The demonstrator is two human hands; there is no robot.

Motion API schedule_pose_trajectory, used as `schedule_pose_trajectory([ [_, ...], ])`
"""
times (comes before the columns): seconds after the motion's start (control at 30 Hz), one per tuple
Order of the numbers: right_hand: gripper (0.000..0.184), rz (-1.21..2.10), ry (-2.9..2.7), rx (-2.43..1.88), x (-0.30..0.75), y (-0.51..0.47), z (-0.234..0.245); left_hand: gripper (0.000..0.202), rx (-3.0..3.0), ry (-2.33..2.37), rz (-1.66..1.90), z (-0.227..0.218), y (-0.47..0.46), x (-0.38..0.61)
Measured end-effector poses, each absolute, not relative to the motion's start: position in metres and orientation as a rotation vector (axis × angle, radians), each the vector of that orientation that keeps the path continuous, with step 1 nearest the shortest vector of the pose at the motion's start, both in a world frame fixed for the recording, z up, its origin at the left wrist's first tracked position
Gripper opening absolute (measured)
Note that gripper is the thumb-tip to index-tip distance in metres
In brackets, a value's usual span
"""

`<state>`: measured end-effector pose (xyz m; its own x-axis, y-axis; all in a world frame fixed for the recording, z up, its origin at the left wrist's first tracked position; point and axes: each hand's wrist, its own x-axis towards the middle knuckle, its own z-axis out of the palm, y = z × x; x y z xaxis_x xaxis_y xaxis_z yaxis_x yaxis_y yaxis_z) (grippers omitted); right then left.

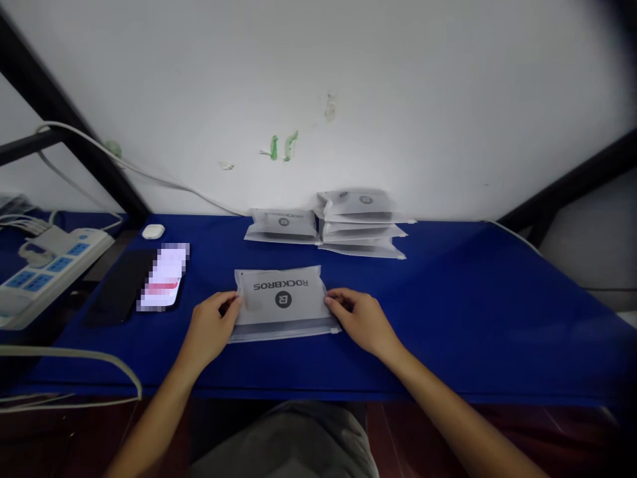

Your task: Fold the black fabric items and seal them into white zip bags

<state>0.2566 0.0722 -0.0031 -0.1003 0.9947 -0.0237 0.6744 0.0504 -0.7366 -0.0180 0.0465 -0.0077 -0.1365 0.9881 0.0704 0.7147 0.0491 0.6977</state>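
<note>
1. Left hand (212, 325) pinches the left edge of the printed bag (271, 307) between thumb and fingers; the right hand (365, 323) grips its right edge the same way.
2. White wall (428, 119) rises behind everything, marked with green scraps.
3. Blue surface (472, 312) spreads in front of the wall.
4. White power strip (60, 272) lies at the far left, plugs and cables attached.
5. Stack of similar bags (361, 232) sits at the far side, right of centre.
6. Printed bag, lettering upside down, is at the near middle, zip edge nearest; whether it touches the surface, I cannot tell.
7. Single bag (283, 227) lies just left of the stack.
8. Lit phone (164, 279) lies left of the left hand.
9. Small white case (153, 231) is beyond the phone.
</note>
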Motion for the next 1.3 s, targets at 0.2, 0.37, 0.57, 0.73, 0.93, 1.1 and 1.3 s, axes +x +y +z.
schedule_pose_trajectory([
  [0.2, 0.022, 0.929, -1.771, -1.699, 0.253, 0.074, -0.001, 0.033, 1.597, 1.894, 0.797, -0.002, 0.053, -0.013],
  [0.37, 0.020, 0.975, -1.727, -1.687, 0.255, 0.074, -0.004, 0.034, 1.625, 1.902, 0.807, 0.001, 0.056, -0.007],
  [0.57, 0.020, 0.946, -1.695, -1.658, 0.264, 0.068, -0.005, 0.030, 1.664, 1.876, 0.849, 0.001, 0.056, 0.000],
  [0.73, 0.020, 0.931, -1.623, -1.688, 0.278, 0.059, -0.006, 0.029, 1.653, 1.807, 0.819, 0.003, 0.056, 0.014],
  [0.93, 0.021, 0.905, -1.533, -1.733, 0.301, 0.050, -0.002, 0.029, 1.712, 1.710, 0.747, 0.011, 0.061, 0.037],
  [1.1, 0.021, 0.835, -1.476, -1.742, 0.324, 0.046, 0.006, 0.027, 1.797, 1.651, 0.748, 0.023, 0.069, 0.061],
  [1.3, 0.018, 0.746, -1.393, -1.721, 0.351, 0.052, 0.024, 0.025, 1.893, 1.579, 0.852, 0.039, 0.086, 0.093],
])
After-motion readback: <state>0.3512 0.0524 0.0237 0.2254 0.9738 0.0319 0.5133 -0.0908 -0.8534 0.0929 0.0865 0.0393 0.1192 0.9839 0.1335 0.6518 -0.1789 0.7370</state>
